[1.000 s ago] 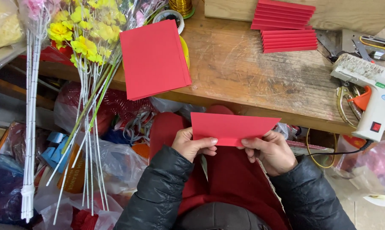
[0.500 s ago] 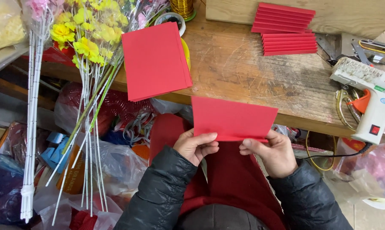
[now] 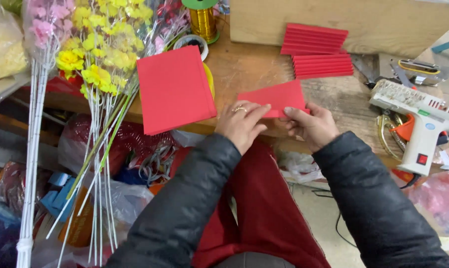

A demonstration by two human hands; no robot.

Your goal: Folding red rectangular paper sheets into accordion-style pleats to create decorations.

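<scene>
A folded red paper sheet (image 3: 276, 97) lies on the wooden table (image 3: 254, 69) near its front edge. My left hand (image 3: 241, 124), with a ring on one finger, rests flat on the sheet's left part and presses it down. My right hand (image 3: 309, 124) pinches the sheet's lower right edge between thumb and fingers. To the left, a stack of flat red sheets (image 3: 174, 89) overhangs the table's edge. Behind the sheet lie two bundles of pleated red paper (image 3: 318, 49).
A white glue gun (image 3: 418, 114) lies at the right with scissors under it. Yellow and pink artificial flowers (image 3: 95, 54) on white stems lean at the left. A gold wire spool (image 3: 202, 20), a tape roll and a wooden box stand at the back. Plastic bags fill the floor.
Both hands have carried the red sheet from above my lap forward onto the table. My left hand now lies flat on it instead of pinching its lower edge.
</scene>
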